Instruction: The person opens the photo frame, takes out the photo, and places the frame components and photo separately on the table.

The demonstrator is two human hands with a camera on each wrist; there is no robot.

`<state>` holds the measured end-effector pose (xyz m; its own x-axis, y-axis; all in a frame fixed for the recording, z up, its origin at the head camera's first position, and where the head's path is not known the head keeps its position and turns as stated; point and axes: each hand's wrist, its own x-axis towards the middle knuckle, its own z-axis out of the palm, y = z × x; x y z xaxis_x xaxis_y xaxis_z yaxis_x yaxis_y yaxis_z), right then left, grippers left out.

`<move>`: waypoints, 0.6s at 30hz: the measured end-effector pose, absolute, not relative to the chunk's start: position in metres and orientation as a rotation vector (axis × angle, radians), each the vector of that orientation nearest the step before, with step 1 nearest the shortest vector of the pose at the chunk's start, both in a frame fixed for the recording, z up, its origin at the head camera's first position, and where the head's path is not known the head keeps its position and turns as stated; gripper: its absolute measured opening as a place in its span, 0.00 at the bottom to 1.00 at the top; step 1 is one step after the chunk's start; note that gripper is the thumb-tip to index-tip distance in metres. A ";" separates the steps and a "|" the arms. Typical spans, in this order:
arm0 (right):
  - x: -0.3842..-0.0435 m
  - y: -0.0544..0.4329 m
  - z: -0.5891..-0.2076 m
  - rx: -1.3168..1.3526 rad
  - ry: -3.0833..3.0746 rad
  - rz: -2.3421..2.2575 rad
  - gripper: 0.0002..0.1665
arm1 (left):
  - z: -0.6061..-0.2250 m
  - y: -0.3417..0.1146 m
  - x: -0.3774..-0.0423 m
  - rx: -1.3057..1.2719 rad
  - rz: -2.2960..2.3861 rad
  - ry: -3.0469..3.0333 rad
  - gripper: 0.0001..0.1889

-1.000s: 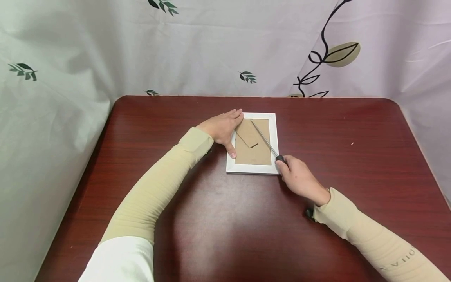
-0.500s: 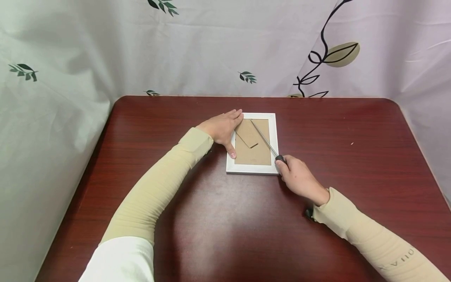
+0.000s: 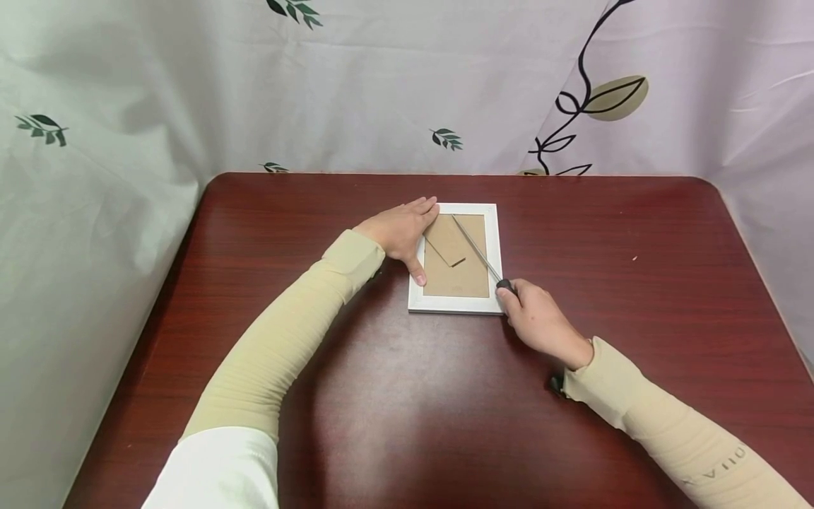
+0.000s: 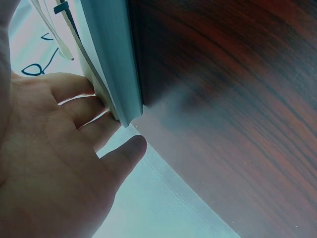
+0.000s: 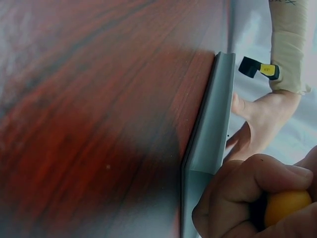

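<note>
A white picture frame point(image 3: 454, 305) lies back side up on the table, its brown backing board point(image 3: 467, 283) showing. A small slanted stand flap is cut into the board. My left hand point(image 3: 400, 230) rests on the frame's left side, thumb and fingers spread. In the left wrist view those fingers reach along the frame's edge point(image 4: 111, 54). With my right hand point(image 3: 540, 318) I grip a screwdriver point(image 3: 477, 249) by its black handle. Its metal shaft slants over the board, the tip at the board's top edge. The handle's orange end point(image 5: 287, 207) shows inside the curled fingers in the right wrist view.
The dark red wooden table point(image 3: 407, 410) has rounded far corners. Behind it and along the left hangs a pale curtain point(image 3: 356, 85) with leaf prints. A tiny pale speck point(image 3: 634, 258) lies to the right of the frame.
</note>
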<state>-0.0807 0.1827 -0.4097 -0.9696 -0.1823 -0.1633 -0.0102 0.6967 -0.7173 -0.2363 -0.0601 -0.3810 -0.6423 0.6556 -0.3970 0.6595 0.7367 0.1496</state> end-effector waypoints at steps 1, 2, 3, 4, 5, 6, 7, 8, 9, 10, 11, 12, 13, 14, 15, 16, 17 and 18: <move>-0.081 0.183 -0.410 -0.155 2.685 -1.132 0.16 | -0.381 -0.060 -0.236 1.004 -0.013 2.511 0.78; -0.081 0.182 -0.410 -0.154 2.684 -1.132 0.16 | -0.381 -0.061 -0.236 1.003 -0.012 2.511 0.78; -0.081 0.182 -0.409 -0.153 2.683 -1.131 0.16 | -0.381 -0.061 -0.236 1.003 -0.012 2.511 0.78; -0.081 0.182 -0.410 -0.152 2.684 -1.129 0.16 | -0.381 -0.061 -0.236 1.003 -0.012 2.511 0.78; -0.081 0.182 -0.410 -0.148 2.683 -1.127 0.16 | -0.381 -0.061 -0.237 1.002 -0.012 2.509 0.78; -0.081 0.182 -0.410 -0.145 2.683 -1.124 0.16 | -0.381 -0.061 -0.237 1.002 -0.014 2.509 0.78; -0.081 0.182 -0.410 -0.142 2.684 -1.120 0.16 | -0.381 -0.061 -0.237 1.001 -0.017 2.508 0.78; -0.081 0.182 -0.410 -0.139 2.684 -1.118 0.16 | -0.381 -0.061 -0.237 1.000 -0.017 2.506 0.78; -0.082 0.182 -0.410 -0.137 2.685 -1.115 0.16 | -0.381 -0.060 -0.237 0.999 -0.019 2.505 0.78; -0.082 0.182 -0.410 -0.135 2.685 -1.113 0.16 | -0.381 -0.060 -0.237 0.995 -0.019 2.504 0.78; -0.082 0.182 -0.410 -0.133 2.685 -1.111 0.16 | -0.381 -0.060 -0.237 0.993 -0.020 2.504 0.78; -0.082 0.182 -0.410 -0.132 2.686 -1.109 0.16 | -0.381 -0.060 -0.237 0.991 -0.021 2.504 0.78; -0.082 0.182 -0.410 -0.132 2.688 -1.107 0.16 | -0.381 -0.060 -0.237 0.990 -0.020 2.504 0.78; -0.082 0.182 -0.410 -0.132 2.690 -1.104 0.16 | -0.381 -0.060 -0.237 0.989 -0.020 2.503 0.78; -0.082 0.182 -0.409 -0.133 2.692 -1.103 0.16 | -0.381 -0.060 -0.237 0.990 -0.022 2.505 0.78; -0.082 0.182 -0.409 -0.133 2.694 -1.101 0.16 | -0.381 -0.060 -0.237 0.990 -0.022 2.504 0.78; -0.082 0.182 -0.409 -0.133 2.696 -1.100 0.16 | -0.381 -0.060 -0.237 0.992 -0.024 2.503 0.78; -0.082 0.182 -0.409 -0.133 2.698 -1.099 0.16 | -0.381 -0.059 -0.237 0.994 -0.024 2.503 0.78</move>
